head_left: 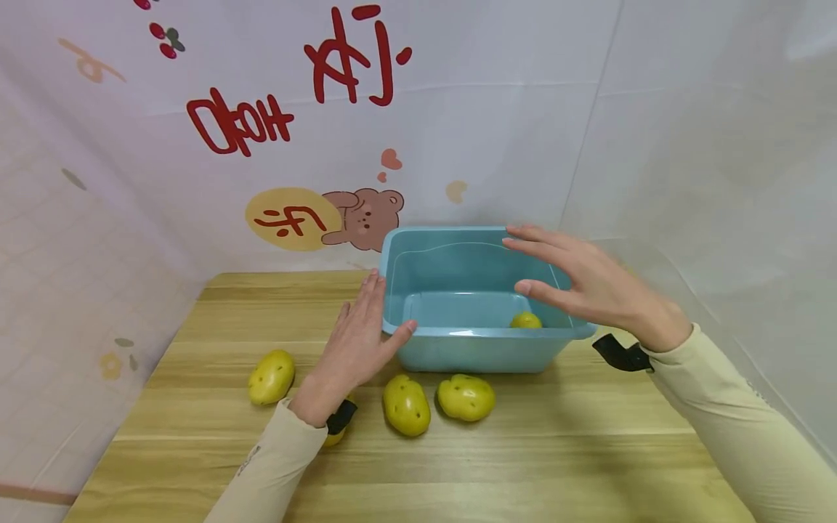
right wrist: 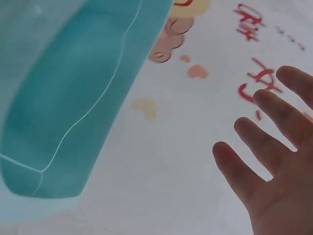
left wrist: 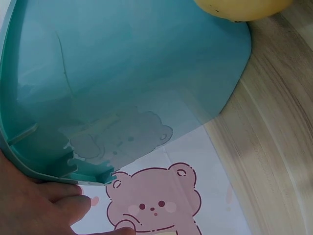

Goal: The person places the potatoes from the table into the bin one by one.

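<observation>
A light blue plastic bin (head_left: 477, 352) stands on the wooden table. My left hand (head_left: 358, 335) lies along its left rim, fingers straight and thumb over the front corner; in the left wrist view the fingers (left wrist: 63, 205) are right at the rim. Over the bin's right side, my right hand (head_left: 588, 280) is spread with nothing in it, and its separated fingers (right wrist: 281, 120) show in the right wrist view. Inside the bin, at the front right, sits a yellow rounded item (head_left: 526, 320), partly hidden by the front wall.
Two yellow potatoes, one upright (head_left: 406, 405) and one sideways (head_left: 466, 397), lie in front of the bin. Another potato (head_left: 271, 377) is left of my left hand. An orange-yellow item (head_left: 335, 438) is mostly hidden under my left wrist. A printed white sheet (head_left: 484, 160) hangs behind.
</observation>
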A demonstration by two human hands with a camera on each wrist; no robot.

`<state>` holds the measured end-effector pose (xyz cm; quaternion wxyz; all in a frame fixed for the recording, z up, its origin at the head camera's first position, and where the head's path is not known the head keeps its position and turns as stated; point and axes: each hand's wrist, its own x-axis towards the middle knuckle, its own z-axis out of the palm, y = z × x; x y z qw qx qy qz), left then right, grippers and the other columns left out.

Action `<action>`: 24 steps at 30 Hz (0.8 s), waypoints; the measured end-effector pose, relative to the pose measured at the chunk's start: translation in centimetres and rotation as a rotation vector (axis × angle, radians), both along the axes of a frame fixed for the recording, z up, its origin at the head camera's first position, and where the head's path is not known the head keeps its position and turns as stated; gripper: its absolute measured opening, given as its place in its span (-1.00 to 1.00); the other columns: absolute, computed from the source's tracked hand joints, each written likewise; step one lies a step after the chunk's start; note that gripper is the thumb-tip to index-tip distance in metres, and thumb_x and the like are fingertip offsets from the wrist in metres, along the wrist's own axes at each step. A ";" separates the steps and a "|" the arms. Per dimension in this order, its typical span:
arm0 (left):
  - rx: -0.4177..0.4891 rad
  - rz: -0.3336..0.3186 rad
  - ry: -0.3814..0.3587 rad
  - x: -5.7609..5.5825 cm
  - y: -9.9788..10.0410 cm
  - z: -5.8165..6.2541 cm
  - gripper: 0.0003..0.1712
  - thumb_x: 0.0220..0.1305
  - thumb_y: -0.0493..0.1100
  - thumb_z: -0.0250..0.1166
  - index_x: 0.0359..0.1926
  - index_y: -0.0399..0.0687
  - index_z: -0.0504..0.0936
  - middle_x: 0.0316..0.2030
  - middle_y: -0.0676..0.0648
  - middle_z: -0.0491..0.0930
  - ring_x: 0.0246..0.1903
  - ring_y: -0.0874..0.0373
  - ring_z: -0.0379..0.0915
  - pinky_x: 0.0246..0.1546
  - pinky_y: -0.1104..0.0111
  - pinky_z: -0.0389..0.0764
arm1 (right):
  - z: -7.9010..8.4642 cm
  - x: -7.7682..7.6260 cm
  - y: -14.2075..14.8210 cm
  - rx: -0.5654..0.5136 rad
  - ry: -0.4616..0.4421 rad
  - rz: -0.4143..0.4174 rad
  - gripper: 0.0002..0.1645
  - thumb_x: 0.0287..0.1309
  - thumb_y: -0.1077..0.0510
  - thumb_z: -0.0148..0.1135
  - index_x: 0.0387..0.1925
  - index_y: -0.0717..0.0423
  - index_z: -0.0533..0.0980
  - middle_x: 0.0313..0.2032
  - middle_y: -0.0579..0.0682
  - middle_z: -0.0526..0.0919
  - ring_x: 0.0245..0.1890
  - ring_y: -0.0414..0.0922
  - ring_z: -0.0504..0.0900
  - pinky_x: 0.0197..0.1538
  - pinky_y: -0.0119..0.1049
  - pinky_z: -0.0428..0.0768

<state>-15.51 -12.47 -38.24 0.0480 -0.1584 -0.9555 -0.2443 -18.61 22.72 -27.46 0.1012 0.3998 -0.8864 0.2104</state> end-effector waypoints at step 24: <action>0.000 -0.005 -0.006 -0.1 -0.1 0.0 0.12 0.48 0.44 0.00 0.64 -0.26 -0.12 0.66 -0.16 -0.25 0.63 -0.02 -0.31 0.49 -0.26 -0.02 | -5.9 7.2 -2.4 -0.205 0.177 0.286 -0.27 0.51 -0.23 0.11 0.38 0.23 0.46 0.35 0.07 0.53 0.28 -0.03 0.51 0.40 -0.42 0.31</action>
